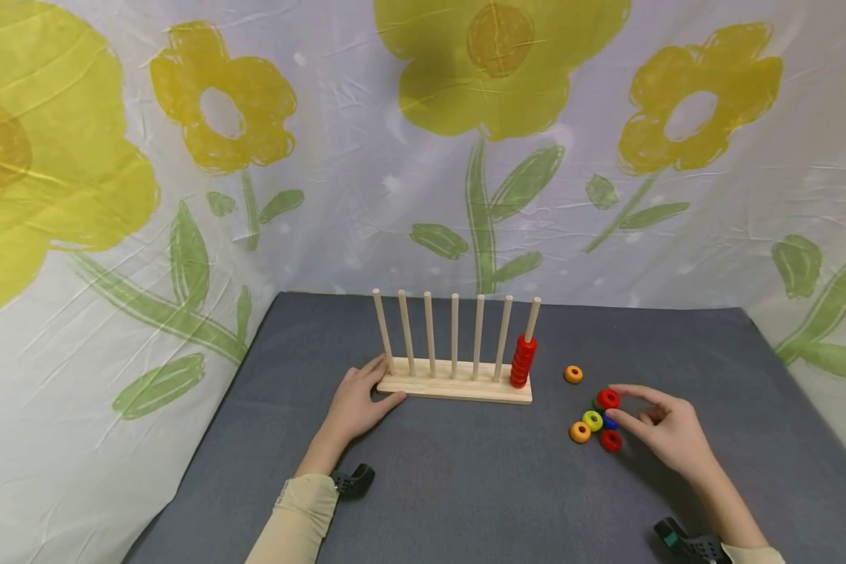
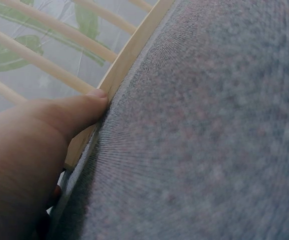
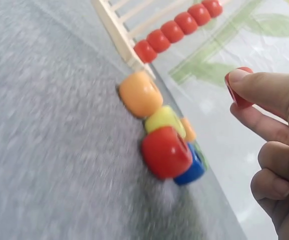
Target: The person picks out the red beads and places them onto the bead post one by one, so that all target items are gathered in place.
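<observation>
My left hand (image 1: 355, 403) grips the left end of a wooden peg stand (image 1: 458, 388), thumb on the front edge of the base and fingers round the end. Several upright pegs rise from it, and red beads (image 1: 522, 364) are stacked on the rightmost one. At the right, my right hand (image 1: 673, 439) pinches a red bead (image 3: 241, 90) between thumb and index finger, raised above the tabletop in the right wrist view. Below it lie a blue bead (image 1: 611, 424), a yellow-green bead (image 1: 592, 428), another red bead (image 1: 611, 448) and an orange bead (image 1: 580, 439). A green bead (image 1: 596, 404) is partly hidden.
A second orange bead (image 1: 573, 381) lies apart, just right of the stand. Dark grey cloth (image 1: 479, 486) covers the table. Behind it hangs a flower-printed curtain (image 1: 345, 235). Black straps with cameras sit on both wrists.
</observation>
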The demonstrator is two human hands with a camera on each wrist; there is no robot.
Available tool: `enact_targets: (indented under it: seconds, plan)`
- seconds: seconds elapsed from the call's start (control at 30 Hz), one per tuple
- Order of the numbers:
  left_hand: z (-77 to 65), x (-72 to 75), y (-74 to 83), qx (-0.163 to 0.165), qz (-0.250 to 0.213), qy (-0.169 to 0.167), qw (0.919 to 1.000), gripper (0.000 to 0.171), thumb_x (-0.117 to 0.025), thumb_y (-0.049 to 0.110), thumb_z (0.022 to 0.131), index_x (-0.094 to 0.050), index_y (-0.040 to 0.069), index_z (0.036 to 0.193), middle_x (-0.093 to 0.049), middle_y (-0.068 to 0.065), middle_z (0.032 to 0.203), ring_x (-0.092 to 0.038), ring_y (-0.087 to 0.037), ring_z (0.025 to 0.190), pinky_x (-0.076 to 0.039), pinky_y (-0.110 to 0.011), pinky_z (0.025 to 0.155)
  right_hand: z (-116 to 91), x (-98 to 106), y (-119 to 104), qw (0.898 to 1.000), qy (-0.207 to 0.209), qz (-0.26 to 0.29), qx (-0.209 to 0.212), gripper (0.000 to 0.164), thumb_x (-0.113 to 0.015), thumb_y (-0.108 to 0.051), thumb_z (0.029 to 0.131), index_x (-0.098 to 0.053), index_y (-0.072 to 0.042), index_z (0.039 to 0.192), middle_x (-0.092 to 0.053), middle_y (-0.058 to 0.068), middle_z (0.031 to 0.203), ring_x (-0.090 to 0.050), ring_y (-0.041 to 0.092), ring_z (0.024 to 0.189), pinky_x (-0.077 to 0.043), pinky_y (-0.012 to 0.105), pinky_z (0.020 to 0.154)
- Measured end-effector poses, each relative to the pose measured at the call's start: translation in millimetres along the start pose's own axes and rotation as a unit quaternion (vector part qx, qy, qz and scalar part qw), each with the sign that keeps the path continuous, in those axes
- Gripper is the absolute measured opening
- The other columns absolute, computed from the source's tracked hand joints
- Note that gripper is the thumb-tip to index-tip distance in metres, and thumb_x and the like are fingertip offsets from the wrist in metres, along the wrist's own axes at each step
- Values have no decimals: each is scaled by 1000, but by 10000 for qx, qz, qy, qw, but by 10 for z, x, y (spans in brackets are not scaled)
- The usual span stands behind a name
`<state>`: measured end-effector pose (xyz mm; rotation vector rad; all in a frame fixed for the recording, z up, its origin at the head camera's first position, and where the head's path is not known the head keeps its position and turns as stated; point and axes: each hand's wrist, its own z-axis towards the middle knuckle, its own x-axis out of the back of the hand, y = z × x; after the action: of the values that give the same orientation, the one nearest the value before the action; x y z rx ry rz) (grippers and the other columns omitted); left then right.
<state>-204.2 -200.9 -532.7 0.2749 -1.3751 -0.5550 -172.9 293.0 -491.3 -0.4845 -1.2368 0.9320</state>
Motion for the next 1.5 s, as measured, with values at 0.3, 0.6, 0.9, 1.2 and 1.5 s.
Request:
enact_targets:
  seconds: [0.3,0.6,0.9,1.2,1.5]
  plan:
    - [-9,-16,-1,-25,-13,41,10000,81,-70,54,93,-43,9,156,-42,-9,157,-50,-29,107,-44,-49,89,195,-82,-168,9993,19,155,339,37,-84,-14,87,-74,-17,122,-29,-6,49,-21,-2,40,-22,30,36]
    - [-21,-20,1,11,-52,58,10000,82,-71,54,92,-42,10,156,-41,-9,158,-50,-30,110,-44,-50,91,332,-166,-280,9988,224,185,386,34,-84,-15,87,-75,-17,120,-31,-5,48,-23,11,39,-22,31,36]
    - [-12,-11,-16,25,-10,48,10000,83,-72,53,92,-42,11,157,-41,-8,158,-50,-30,111,-44,-49,92,407,-200,-378,9981,309,253,477,34,-82,-13,89,-74,-13,122,-30,-5,48,-22,5,39,-23,30,36]
    - [7,-20,-32,15,51,33,10000,83,-72,54,92,-43,10,156,-41,-9,158,-50,-30,112,-44,-50,92,447,-180,-685,9969,487,364,492,32,-80,-4,89,-74,-4,120,-29,-6,48,-20,-8,41,-21,31,37]
    - [12,-14,-14,11,37,-23,10000,83,-72,54,92,-42,10,156,-41,-8,158,-50,-30,112,-43,-50,93,538,-215,-911,9938,497,641,764,34,-80,3,86,-74,-1,118,-31,1,49,-21,-3,43,-22,32,39]
